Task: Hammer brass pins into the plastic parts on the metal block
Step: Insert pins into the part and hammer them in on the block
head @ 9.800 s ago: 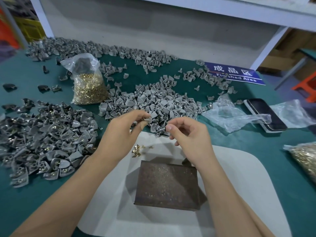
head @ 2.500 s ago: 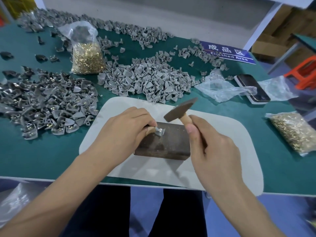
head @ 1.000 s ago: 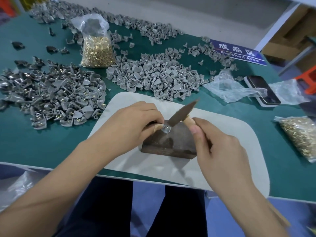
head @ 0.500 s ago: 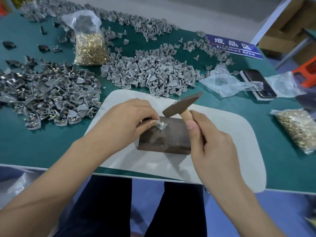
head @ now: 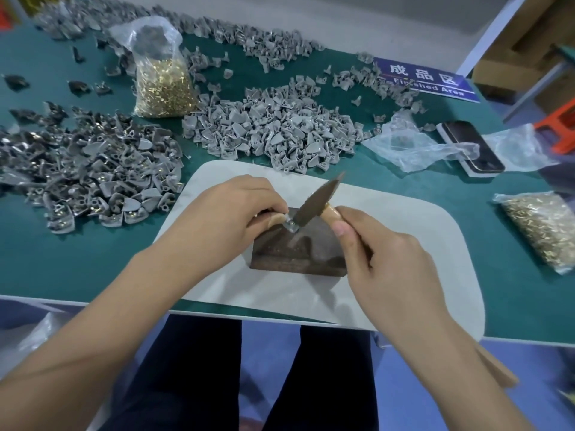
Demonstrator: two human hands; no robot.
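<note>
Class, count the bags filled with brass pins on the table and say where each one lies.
2. One bag of brass pins stands far left, behind the grey parts; the other bag lies at the right edge. None seems hidden.

Half a second ago the hammer (head: 314, 203) head hung raised above the metal block (head: 298, 247); now it has dropped, its lower end meeting the plastic part (head: 291, 224) pinched by the left hand (head: 230, 219). The right hand (head: 382, 265) has tipped toward 11 o'clock with the handle.

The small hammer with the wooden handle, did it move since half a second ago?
Yes. The hammer's dark metal head came down onto the plastic part on the metal block.
</note>
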